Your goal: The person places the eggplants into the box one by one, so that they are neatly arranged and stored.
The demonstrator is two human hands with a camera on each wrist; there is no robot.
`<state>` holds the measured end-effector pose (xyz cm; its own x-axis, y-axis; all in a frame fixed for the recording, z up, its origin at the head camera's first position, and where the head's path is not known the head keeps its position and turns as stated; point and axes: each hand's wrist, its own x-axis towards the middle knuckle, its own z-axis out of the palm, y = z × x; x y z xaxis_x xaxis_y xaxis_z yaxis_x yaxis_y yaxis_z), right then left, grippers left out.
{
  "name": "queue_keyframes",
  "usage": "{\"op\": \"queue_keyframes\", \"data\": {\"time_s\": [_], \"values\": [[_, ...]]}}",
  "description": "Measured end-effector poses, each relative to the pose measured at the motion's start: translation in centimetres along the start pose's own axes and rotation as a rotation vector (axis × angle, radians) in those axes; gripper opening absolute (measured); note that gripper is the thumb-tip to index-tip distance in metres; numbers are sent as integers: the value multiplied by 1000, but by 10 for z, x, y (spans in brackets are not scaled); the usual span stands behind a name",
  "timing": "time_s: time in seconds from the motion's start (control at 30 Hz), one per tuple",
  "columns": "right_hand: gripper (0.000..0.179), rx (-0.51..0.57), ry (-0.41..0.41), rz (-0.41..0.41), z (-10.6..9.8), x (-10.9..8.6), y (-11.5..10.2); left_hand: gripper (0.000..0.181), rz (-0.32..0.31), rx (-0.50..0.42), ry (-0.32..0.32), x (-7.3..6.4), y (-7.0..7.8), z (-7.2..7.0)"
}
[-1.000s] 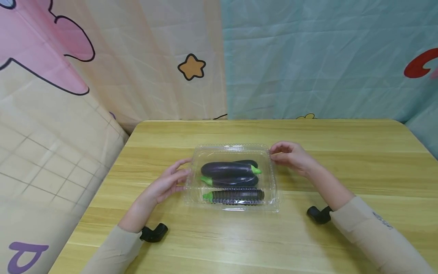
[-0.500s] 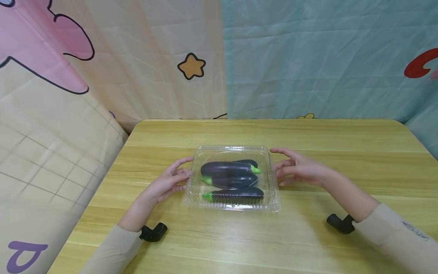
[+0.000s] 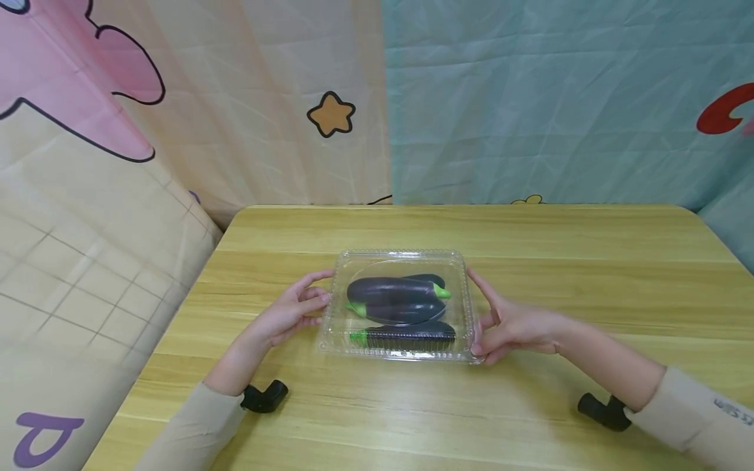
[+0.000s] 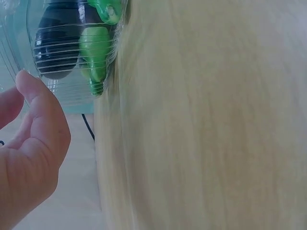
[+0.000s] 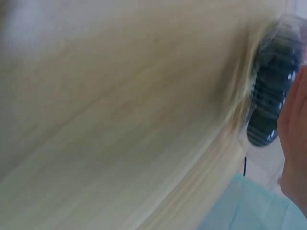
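A clear plastic clamshell container [image 3: 406, 261] sits on the table, its lid down over several eggplants [image 3: 385, 290]. The eggplants are dark purple with green stem ends; one lies by the ridged front wall. At the container's left side, my left hand [image 3: 288, 314] touches the wall with loosely bent fingers; the left wrist view shows the thumb [image 4: 43, 105] against the plastic. My right hand [image 3: 515, 327] pinches the front right corner of the rim between thumb and fingers, its index finger stretched along the right side. The right wrist view is blurred, with the fingers partly cut off.
A wood-grain table [image 3: 412, 418] carries the container near its middle. Behind it hangs a patterned curtain [image 3: 489, 98], with another printed cloth [image 3: 100, 261] at the left. Black camera mounts [image 3: 266, 396] stick out at both wrists.
My right hand has come from the container's back right corner along its right side to the front right corner and gripped it. The lid lies slightly lower. My left hand has stayed put.
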<state>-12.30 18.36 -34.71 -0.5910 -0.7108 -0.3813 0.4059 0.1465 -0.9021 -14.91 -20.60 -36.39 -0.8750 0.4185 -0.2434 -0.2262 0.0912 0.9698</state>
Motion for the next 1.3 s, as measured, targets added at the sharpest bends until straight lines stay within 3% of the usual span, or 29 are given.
{"op": "queue_keyframes", "data": {"time_s": [0.27, 0.4, 0.77, 1.13, 1.3], "values": [[126, 19, 18, -11, 9, 2, 2, 55, -2, 36, 1, 1, 1, 0], [125, 27, 21, -15, 10, 2, 1, 60, -1, 65, -30, -2, 1, -2], [125, 12, 48, -11, 10, 1, 1, 97, -40, 38, -316, -15, 5, -8], [124, 18, 43, -8, 10, 1, 3, 113, -108, 105, -374, -19, 9, -6], [124, 9, 44, -8, 10, 0, 2, 114, -140, 121, -360, -19, 12, -2]]}}
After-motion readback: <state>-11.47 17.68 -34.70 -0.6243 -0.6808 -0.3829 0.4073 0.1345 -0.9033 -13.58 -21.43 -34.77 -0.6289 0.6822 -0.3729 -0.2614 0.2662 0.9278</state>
